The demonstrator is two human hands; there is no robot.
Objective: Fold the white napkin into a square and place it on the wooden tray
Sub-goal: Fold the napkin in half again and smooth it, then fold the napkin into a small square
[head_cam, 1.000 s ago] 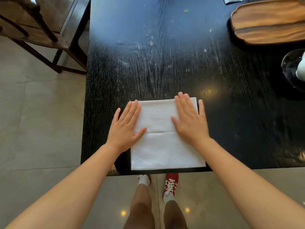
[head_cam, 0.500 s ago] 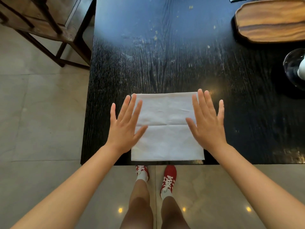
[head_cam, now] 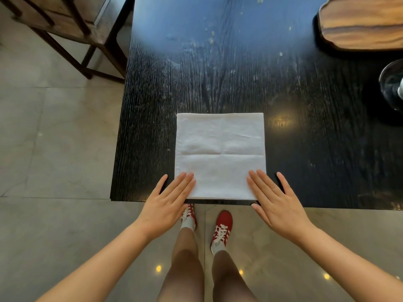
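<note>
The white napkin (head_cam: 220, 153) lies flat as a near-square on the black table (head_cam: 218, 73), its near edge at the table's front edge, with creases across its middle. My left hand (head_cam: 168, 199) rests flat, fingers apart, on the napkin's near left corner. On the near right corner lies my right hand (head_cam: 274, 199), also flat with fingers spread. Neither hand grips anything. The wooden tray (head_cam: 362, 25) sits at the far right of the table, well away from the napkin, with nothing visible on it.
A dark glass object (head_cam: 392, 86) stands at the table's right edge, below the tray. A wooden chair (head_cam: 65, 29) stands on the tiled floor beyond the table's left side. My legs and red shoes (head_cam: 220, 227) are below the table's front edge.
Both hands slid back along the napkin from its middle to its two near corners. The napkin stayed flat in the same place on the table.
</note>
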